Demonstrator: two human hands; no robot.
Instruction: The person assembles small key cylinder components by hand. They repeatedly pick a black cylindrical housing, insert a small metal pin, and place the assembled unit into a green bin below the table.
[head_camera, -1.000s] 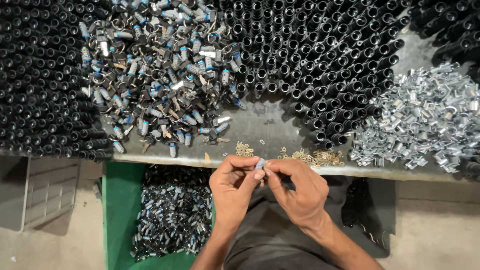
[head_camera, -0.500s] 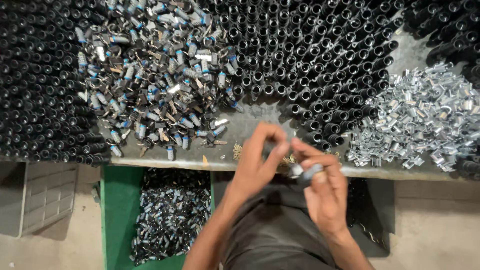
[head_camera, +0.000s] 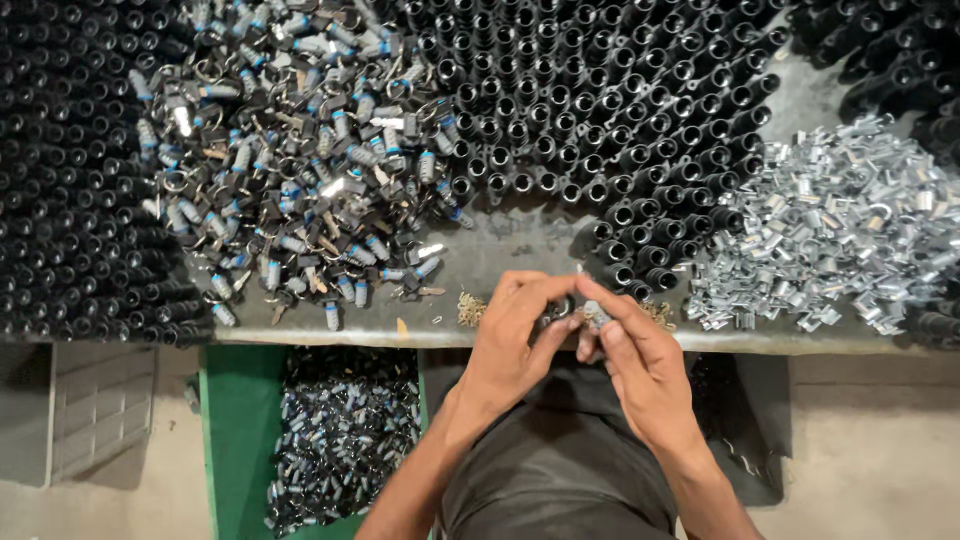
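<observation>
A small metal lock cylinder is pinched at the near edge of the grey workbench, just in front of the body, w/ a dark ring-like part touching it between the two hands. The left hand is curled narrow, fingertips closed on the dark part; the right hand is closed on the cylinder w/ thumb and forefinger. Both are kept close to the bench edge, prob. so small parts are within easy reach.

Stock is sorted by kind: upright black tubes are packed in rows at the back, a heap of keyed cylinders w/ blue bands lies to the left, a pile of bright zinc clips to the right. Small brass bits are scattered just beside the hands. A green bin of similar pieces sits below the bench edge, left of the lap.
</observation>
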